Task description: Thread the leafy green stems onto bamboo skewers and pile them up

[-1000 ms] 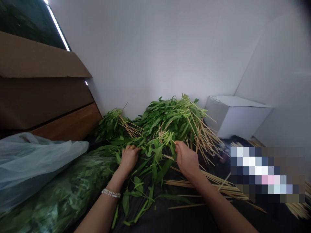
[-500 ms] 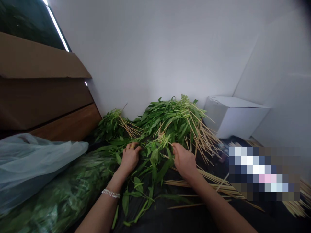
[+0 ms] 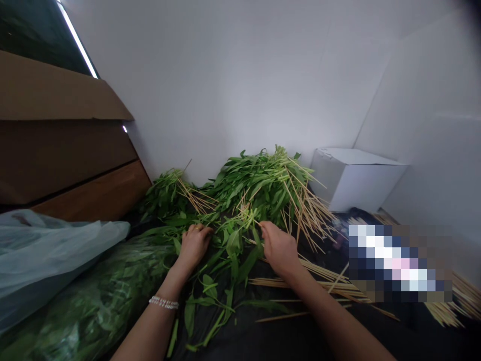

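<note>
My right hand [image 3: 278,247] pinches a thin wooden skewer [image 3: 257,222] whose far end meets a small bunch of pale green stems [image 3: 248,217]. To its left, my left hand [image 3: 195,244] rests with bent fingers on loose long-leafed greens [image 3: 233,243], which look like water spinach. Its fingertips are hidden, so whatever they grip does not show. Behind both hands lies a large heap of skewered greens [image 3: 244,176], with many bare skewer ends [image 3: 310,210] fanning out to the right. A smaller skewered bunch [image 3: 169,188] lies at the back left.
Loose skewers [image 3: 319,286] are spread under and beside my right forearm. A clear plastic bag of greens [image 3: 93,296] and a whitish plastic bag [image 3: 48,255] lie at the left, near a cardboard box [image 3: 63,155]. At the back right stands a white box [image 3: 366,183] near the wall.
The view has shifted slightly, so everything sits a little further left. My left hand is turned a little more over the leaves; my right hand keeps its pinch on the skewer.
</note>
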A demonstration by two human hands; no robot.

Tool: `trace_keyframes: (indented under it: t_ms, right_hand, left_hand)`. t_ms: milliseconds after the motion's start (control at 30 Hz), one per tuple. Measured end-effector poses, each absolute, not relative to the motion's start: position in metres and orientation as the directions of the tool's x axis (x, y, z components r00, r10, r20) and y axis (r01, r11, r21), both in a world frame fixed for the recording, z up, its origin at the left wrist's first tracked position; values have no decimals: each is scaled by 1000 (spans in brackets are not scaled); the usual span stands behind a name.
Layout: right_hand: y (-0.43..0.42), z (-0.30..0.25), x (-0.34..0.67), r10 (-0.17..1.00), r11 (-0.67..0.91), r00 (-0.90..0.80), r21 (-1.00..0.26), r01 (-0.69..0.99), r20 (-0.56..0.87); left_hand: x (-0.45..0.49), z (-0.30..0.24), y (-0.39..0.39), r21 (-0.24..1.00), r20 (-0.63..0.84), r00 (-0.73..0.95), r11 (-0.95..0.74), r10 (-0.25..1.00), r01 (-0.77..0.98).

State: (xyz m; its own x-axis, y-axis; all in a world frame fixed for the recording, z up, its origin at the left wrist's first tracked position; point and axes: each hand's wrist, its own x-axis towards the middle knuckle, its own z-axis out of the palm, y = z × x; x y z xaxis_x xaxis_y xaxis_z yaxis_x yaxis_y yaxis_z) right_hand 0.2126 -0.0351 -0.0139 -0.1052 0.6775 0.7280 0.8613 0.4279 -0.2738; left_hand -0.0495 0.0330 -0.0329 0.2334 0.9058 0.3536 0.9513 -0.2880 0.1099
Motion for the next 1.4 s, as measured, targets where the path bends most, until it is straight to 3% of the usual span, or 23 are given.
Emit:
trace_keyframes:
  t_ms: [100,233,333,433,500,633,733,900,1000,1400]
  right_hand:
    - [-36,-13,213,677,431,-105,-276,859,728]
    - [-36,-12,213,680,428,-98,-284,858,727]
    - [-37,-11,212,672,433,-95,-285,855,735]
    - [-37,-10,211,671,435,-80,-304,848,737]
    - [-37,-10,212,674,435,-52,-339,834,737]
    - [-36,-9,217,679,432,23,-424,796,734]
    - [-36,-8,221,673,411,74,-455,790,736]
    - [-35,-6,223,673,406,95,-474,782,733]
    - [-35,-5,223,679,407,106,-493,769,726]
    - [-34,-7,223,693,396,81,-472,788,717]
  left_hand:
    - [-47,-23,30,275,545,153,-348,824,896]
    - [-41,2,16,450,783,-72,-482,618,752]
    - [-36,16,7,511,773,-116,-503,624,697]
    - [-33,17,7,465,670,118,-539,733,702]
    - [-34,14,10,483,611,183,-546,770,684]
    - [-40,8,17,579,643,-19,-470,765,666]
    - [-40,6,18,564,645,-2,-475,764,675]
    - [-25,2,9,504,451,386,-586,805,634]
    - [-18,3,4,480,329,525,-617,785,623]
    - [21,-16,-20,201,282,714,-767,641,609]
